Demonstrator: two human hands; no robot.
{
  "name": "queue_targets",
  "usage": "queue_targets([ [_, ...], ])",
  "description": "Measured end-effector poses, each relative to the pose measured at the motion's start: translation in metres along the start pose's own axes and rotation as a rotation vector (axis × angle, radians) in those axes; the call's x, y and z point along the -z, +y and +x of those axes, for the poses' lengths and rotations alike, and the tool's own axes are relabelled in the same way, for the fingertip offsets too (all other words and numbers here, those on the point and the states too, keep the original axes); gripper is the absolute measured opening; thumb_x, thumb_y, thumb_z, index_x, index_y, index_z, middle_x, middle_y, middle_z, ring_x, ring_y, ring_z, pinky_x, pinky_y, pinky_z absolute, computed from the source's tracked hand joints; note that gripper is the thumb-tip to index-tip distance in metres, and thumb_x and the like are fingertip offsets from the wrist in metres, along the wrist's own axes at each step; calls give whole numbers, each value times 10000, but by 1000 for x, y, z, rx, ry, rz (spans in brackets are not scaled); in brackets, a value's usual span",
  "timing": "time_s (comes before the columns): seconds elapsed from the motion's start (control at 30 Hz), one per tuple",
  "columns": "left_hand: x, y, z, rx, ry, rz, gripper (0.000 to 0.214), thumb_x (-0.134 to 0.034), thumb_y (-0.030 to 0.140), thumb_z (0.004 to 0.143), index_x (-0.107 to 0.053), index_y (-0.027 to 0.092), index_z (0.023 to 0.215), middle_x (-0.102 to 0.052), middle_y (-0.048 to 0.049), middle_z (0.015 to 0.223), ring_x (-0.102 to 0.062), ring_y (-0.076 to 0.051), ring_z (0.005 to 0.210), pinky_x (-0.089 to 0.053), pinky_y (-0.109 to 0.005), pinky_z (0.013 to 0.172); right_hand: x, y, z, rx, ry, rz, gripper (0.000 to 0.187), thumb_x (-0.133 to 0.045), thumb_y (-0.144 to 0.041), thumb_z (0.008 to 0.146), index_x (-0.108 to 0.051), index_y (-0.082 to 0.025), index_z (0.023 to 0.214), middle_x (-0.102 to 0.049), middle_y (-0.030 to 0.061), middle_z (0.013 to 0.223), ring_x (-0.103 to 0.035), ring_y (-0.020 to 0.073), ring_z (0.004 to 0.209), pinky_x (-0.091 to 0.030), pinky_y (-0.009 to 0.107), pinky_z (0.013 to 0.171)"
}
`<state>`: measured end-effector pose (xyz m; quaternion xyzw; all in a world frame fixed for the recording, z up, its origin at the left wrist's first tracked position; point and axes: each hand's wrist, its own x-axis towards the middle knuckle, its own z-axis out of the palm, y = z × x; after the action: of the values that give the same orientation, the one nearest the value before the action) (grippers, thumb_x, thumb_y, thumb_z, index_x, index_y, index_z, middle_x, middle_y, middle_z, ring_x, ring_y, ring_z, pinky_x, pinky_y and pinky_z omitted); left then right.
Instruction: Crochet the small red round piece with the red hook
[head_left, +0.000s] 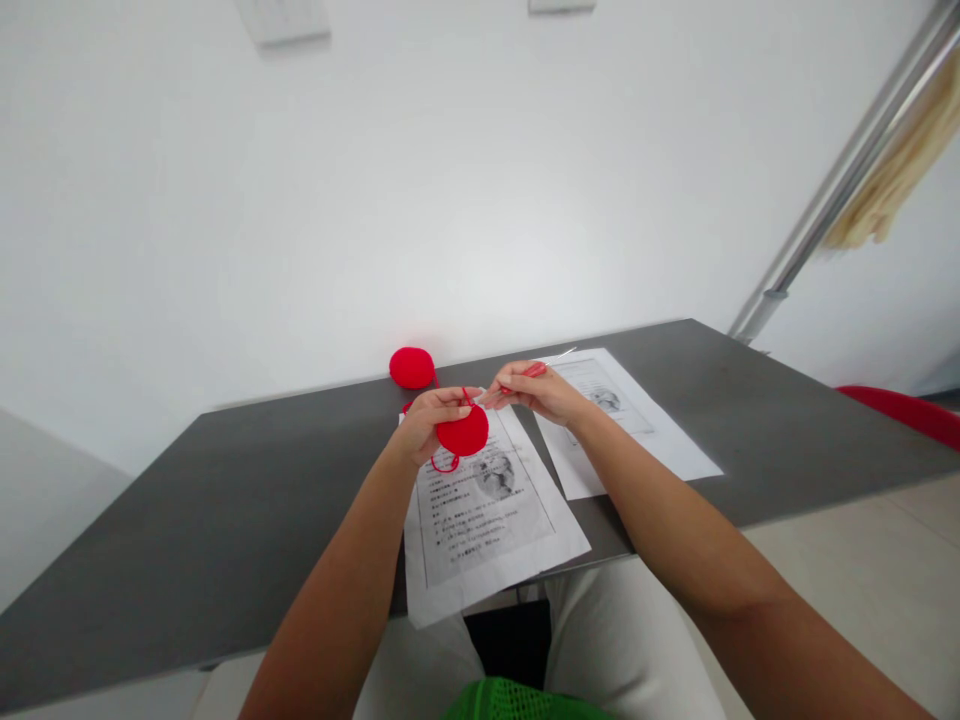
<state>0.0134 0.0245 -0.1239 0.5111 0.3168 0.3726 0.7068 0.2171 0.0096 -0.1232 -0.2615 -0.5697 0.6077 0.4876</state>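
Note:
My left hand (429, 418) is closed on a round red crocheted piece (463, 435), held just above a printed sheet (480, 520). A loop of red yarn hangs below the piece. My right hand (536, 390) pinches a crochet hook with a red handle (531, 371), its tip pointing at the top edge of the red piece. A red yarn ball (412, 367) lies on the grey table (225, 500) behind my left hand, with a strand running toward the piece.
A second printed sheet (630, 425) lies to the right of the first. A white wall stands right behind the table. A slanted metal pole (840, 180) and a red chair edge (904, 412) are at the right. A green mesh object (525, 700) rests in my lap.

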Motion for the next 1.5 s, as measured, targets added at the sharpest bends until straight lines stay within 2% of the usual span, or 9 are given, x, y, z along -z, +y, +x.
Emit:
queue_targets([
  [0.23,4,0,-1,-29,-10,13,356,-785,253,515,-729,160,854,-701,-58,760,-582,-126,576,-456,-272,583,-8,14,3,-24,-39,241,281,-743,-387,724,-640,-131,773,-727,50,723,-696,127,666,-567,235,690],
  [0.47,8,2,0,-52,62,-41,395,-807,230,509,-718,142,884,-719,-63,781,-619,-136,611,-491,-268,614,-16,21,7,-31,73,323,192,-652,-333,827,-612,-148,798,-735,53,754,-715,140,727,-577,226,706],
  [0.63,10,1,2,-54,81,-97,375,-810,195,522,-713,122,877,-722,-60,763,-631,-129,614,-497,-239,608,-21,23,8,8,113,351,202,-689,-345,793,-625,-153,799,-738,47,762,-716,140,738,-581,218,709],
  [0.77,10,2,2,-60,59,-141,312,-805,155,539,-716,115,835,-723,-52,748,-636,-118,621,-493,-210,605,-25,23,8,80,168,325,269,-764,-380,704,-643,-150,774,-735,35,748,-712,137,708,-585,220,699],
  [0.97,15,4,1,-22,7,-103,314,-798,158,564,-710,104,861,-719,-52,746,-640,-116,628,-489,-200,619,-35,17,5,183,197,224,254,-763,-387,693,-665,-162,756,-730,22,725,-707,140,713,-579,254,702],
  [1.17,16,5,0,-16,16,-73,282,-808,159,542,-704,116,800,-704,-32,705,-627,-108,609,-474,-200,607,-34,15,5,193,196,158,257,-759,-397,687,-669,-162,735,-720,20,718,-695,149,717,-559,273,687],
  [1.37,6,4,1,-157,136,-30,297,-814,154,502,-696,136,774,-691,-10,692,-611,-107,613,-466,-225,633,-29,16,7,182,260,24,229,-716,-393,727,-669,-169,737,-719,23,776,-660,127,749,-485,234,670],
  [1.5,5,-2,5,-299,213,99,307,-812,180,515,-705,157,802,-693,-1,741,-614,-117,666,-475,-252,698,-28,20,9,220,302,-63,182,-691,-352,752,-681,-172,730,-716,16,775,-634,113,729,-430,215,627],
])
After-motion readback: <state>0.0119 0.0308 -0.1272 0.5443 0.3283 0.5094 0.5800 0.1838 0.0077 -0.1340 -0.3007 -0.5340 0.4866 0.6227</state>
